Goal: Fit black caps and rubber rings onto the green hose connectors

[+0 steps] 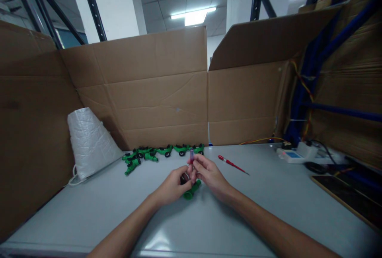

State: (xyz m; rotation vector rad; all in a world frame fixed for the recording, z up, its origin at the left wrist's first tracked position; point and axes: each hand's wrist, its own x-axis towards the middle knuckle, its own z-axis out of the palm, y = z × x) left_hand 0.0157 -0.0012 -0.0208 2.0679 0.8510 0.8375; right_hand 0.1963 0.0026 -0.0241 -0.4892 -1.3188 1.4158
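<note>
Above the middle of the table, my left hand (174, 186) is closed around a green toy vehicle (191, 192) with a black wheel; fingers cover part of it. Close against it, my right hand (210, 173) pinches a short screwdriver (191, 156) by its see-through purple-and-red handle, held upright over the toy. Its tip is hidden by the fingers. A slim red screwdriver (232, 164) with a thin metal tip lies to the right of my right hand. Behind my hands, several green toy vehicles (164, 150) with black wheels stand in a row along the cardboard.
A white wrapped cone-shaped bundle (91, 144) with a cord leans at the left. Cardboard panels (158, 91) wall the back and sides of the grey table (98, 214). At the right are a power strip (298, 154), cables, a dark flat board (346, 198) and a blue rack post (301, 91).
</note>
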